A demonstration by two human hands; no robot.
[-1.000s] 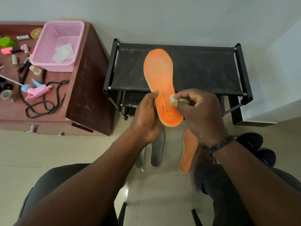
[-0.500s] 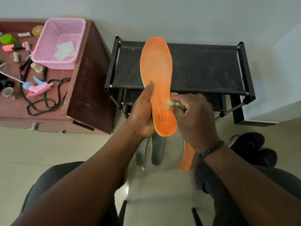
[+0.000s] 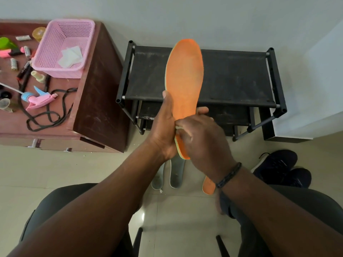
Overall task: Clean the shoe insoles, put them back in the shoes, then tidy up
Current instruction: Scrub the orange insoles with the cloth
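Both hands grip: left hand (image 3: 163, 130) the orange insole (image 3: 184, 84), right hand (image 3: 202, 138) a wipe (image 3: 178, 127), above tiled floor (image 3: 55, 173).

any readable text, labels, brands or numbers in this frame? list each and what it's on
None can be read.
Orange insole: the visible face shows no print; the right hand covers its heel end.
Small bottles and tubes on the wooden table: any labels are too small and blurred to read.
Dark shoes on the floor: no legible brand mark.
Pink basket, black rack: no text seen.
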